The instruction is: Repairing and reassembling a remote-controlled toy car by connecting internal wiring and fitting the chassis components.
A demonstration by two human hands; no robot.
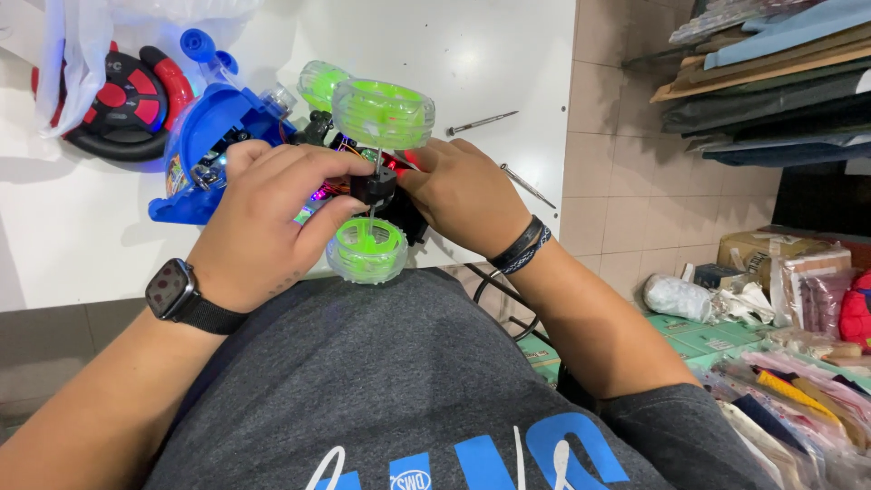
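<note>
Centre of the head view: both hands work on a toy car (363, 181) with a blue body and clear green wheels, held at the near edge of the white table (490, 63), just above the person's grey shirt (363, 381).

Left hand (268, 222): fingers curled narrow around the car's chassis from the left side, thumb near the lower green wheel (367, 249). Black smartwatch (172, 292) on that wrist.

Right hand (467, 195): fingertips pinched close on the black axle block (374, 186) between the two wheels on that axle; dark braided wristbands (524, 247) on the wrist. Upper green wheel (383, 113) stands free above the fingers on a thin metal axle.

Upper left of frame: red and black steering-wheel controller (127, 100), partly under a clear plastic bag (73, 45). Two thin screwdrivers (481, 122) lie right of the hands, one near the table's right edge.

Right side: tiled floor (617, 136), stacked flat boards at upper right, a clutter of packaged goods (798, 363) at lower right.

Risks, as I judge them:
- Thin axle could bend or pop out if the pinch twists sideways.
- Car sits at the table edge; a slip of the left grip drops it into the lap or onto the floor.
- The nearer screwdriver could roll off if bumped by the right forearm.
</note>
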